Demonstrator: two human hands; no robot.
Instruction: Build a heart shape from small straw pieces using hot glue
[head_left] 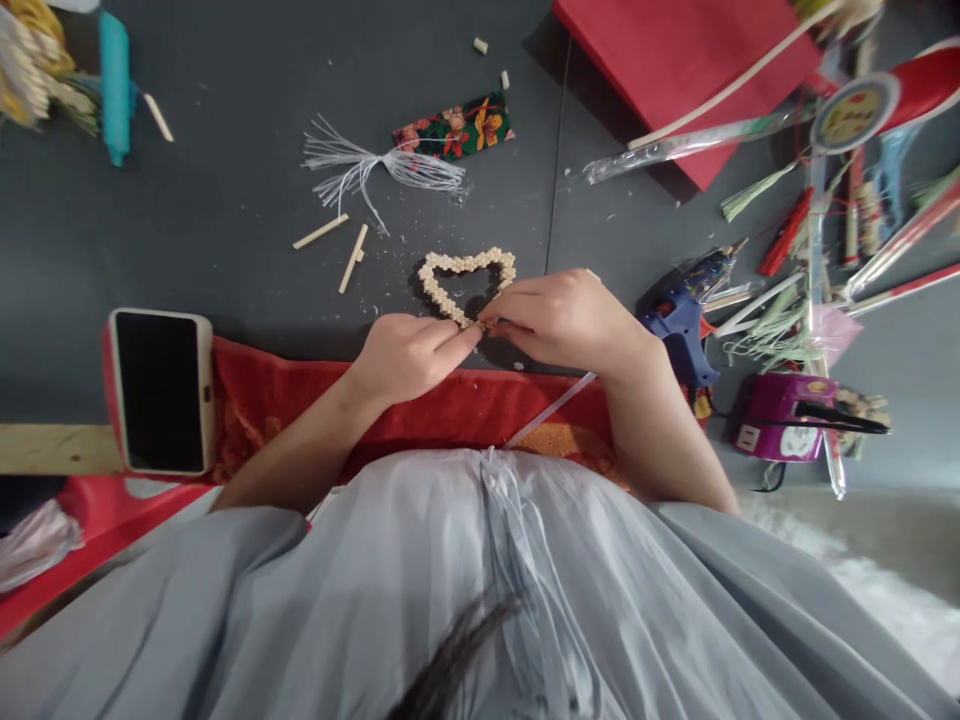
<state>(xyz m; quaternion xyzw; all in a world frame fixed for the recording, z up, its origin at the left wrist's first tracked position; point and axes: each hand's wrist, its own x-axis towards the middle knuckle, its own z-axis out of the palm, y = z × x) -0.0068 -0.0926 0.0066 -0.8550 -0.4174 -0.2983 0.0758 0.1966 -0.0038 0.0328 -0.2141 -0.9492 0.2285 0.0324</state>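
A cream, beaded-looking heart [442, 285] lies over the dark table in front of me, its point toward my body. My left hand [411, 352] pinches it near the lower tip. From the other side my right hand [559, 315] closes on the heart's lower right edge, its fingertips almost meeting those of the left. The spot between the fingertips is mostly hidden. Beyond the heart lie a bundle of pale thin strands [382, 165] tied in the middle and a floral fabric strip [457, 128]. Two short cream sticks [352, 258] rest to the left.
A phone-like device [161, 390] lies at the left edge. On the right are a blue glue gun [686, 320], a purple box [784, 418] and a clutter of strands and tools. A red sheet or bag [690, 80] sits at the back, a teal tube [115, 90] at back left.
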